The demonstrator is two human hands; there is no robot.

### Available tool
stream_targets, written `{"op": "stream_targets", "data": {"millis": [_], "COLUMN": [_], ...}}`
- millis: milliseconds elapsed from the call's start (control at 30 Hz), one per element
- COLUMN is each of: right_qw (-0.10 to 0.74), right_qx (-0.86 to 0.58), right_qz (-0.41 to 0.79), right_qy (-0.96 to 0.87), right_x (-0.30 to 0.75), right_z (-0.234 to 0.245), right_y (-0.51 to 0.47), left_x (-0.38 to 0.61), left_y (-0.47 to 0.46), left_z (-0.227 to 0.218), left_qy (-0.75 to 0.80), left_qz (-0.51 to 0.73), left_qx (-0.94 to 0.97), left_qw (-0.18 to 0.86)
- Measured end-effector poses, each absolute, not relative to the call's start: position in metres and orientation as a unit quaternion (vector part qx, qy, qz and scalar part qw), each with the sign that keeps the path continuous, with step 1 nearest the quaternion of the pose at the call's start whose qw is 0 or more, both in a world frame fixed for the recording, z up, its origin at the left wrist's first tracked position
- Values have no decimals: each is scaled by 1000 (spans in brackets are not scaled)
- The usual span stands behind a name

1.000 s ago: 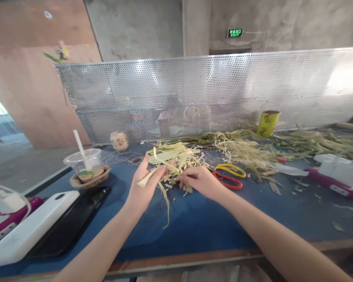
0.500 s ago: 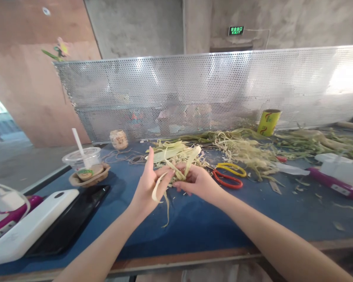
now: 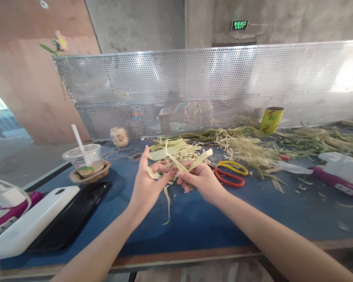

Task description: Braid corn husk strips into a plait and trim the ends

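My left hand (image 3: 148, 184) and my right hand (image 3: 200, 180) meet over the blue table top (image 3: 194, 219), both pinching pale green leaf strips (image 3: 179, 163). The left thumb and fingers are closed on one strip, with the forefinger sticking up. My right hand's fingers are curled round the strips' other end, and a wide strip (image 3: 200, 158) sticks up from it. A thin strip (image 3: 168, 203) hangs from my hands down to the table. Just behind lies a heap of cut strips (image 3: 172, 150).
Red and yellow scissors (image 3: 231, 174) lie right of my hands. A plastic cup with a straw (image 3: 84, 156) sits at the left, beside a white case (image 3: 32, 221) and a black tray (image 3: 73, 217). More leaves (image 3: 253, 150), a yellow roll (image 3: 271, 119) and a perforated metal screen (image 3: 211, 86) stand behind.
Both hands lifted off the heap and came together. The strip in my left hand bent round toward the right hand, and a wide strip now stands up from my right hand.
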State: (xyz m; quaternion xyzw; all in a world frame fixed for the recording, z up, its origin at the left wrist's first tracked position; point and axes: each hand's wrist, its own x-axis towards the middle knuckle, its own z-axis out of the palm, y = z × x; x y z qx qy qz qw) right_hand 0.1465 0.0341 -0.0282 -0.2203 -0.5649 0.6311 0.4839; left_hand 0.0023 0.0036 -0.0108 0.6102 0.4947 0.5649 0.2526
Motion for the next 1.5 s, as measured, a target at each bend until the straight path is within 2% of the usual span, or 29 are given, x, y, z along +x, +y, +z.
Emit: {"op": "stream_targets", "data": {"millis": [100, 200, 267, 367, 433, 667, 933, 1133, 1233, 1333, 1500], "right_qw": [513, 518, 510, 488, 471, 414, 400, 405, 399, 428, 444], "right_qx": [-209, -194, -190, -199, -206, -254, -262, -273, -271, -264, -271], "right_qz": [663, 678, 681, 688, 693, 677, 673, 649, 629, 613, 589], "right_qy": [-504, -484, -490, -498, -505, -553, -564, -583, -609, -610, -618], "right_x": [147, 150, 152, 153, 153, 148, 145, 147, 148, 148, 148], "right_z": [-28, -27, -26, -25, -26, -29, -30, -25, -23, -25, -31], "right_y": [35, 37, 38, 37, 35, 31, 31, 30, 30, 32, 35], "left_x": [2, 1, -2, -10, -14, -6, -8, -9, -4, 1, 4], "left_y": [3, 0, -1, -1, 0, 3, 9, 7, 5, 2, -1], "left_z": [-13, -8, -2, 8, 12, 4, 7, 5, -1, -7, -12], "left_qy": [499, 511, 503, 438, 411, 492, 480, 448, 449, 450, 472], "left_qz": [578, 582, 580, 613, 633, 575, 627, 477, 485, 500, 495], "left_qx": [615, 599, 585, 520, 482, 525, 527, 591, 628, 654, 663], "left_qw": [195, 205, 262, 403, 446, 389, 315, 473, 411, 346, 302]}}
